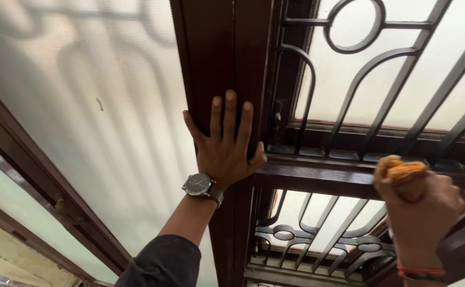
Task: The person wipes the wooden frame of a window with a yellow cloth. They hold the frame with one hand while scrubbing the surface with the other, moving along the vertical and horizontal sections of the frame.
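left hand (pixel 224 154): flat on the dark brown wooden window post (pixel 219 58), palm pressed on, fingers (pixel 229 114) spread wide and pointing up the post. Nothing gripped. Thumb hooks round the post's right edge.
wrist: dark round-faced wristwatch on a brown strap (pixel 200 185), black sleeve (pixel 163 263) below it.
right hand (pixel 421 212): fist closed round a bunched orange-yellow cloth (pixel 402 171); the cloth sticks out of the top of the fist. Red thread band (pixel 418 272) on that wrist.
cloth position: just at the dark brown wooden crossbar (pixel 317 178) of the frame, right of the post. Cannot tell if it actually touches the wood or sits just in front of it.
surroundings: curved dark metal window grille (pixel 360 79) behind the frame, frosted glass pane (pixel 429 48) behind that. A second grille section shows under the crossbar. A large frosted glass sash in a brown frame (pixel 83 122) swings off to the left.
step, my read: wiping down the window frame. Left hand braces on the post, right hand works the cloth along the crossbar.
progress: can't judge; no visible dust line or wet streak to tell wiped wood from unwiped.
next move needs: cloth pressed flat on the crossbar's face and drawn along it, left hand holding the brace. The grille bars sit close behind, so knuckles need clearance. The corner where crossbar meets post is tight; a folded cloth edge would reach it better than the bunch.
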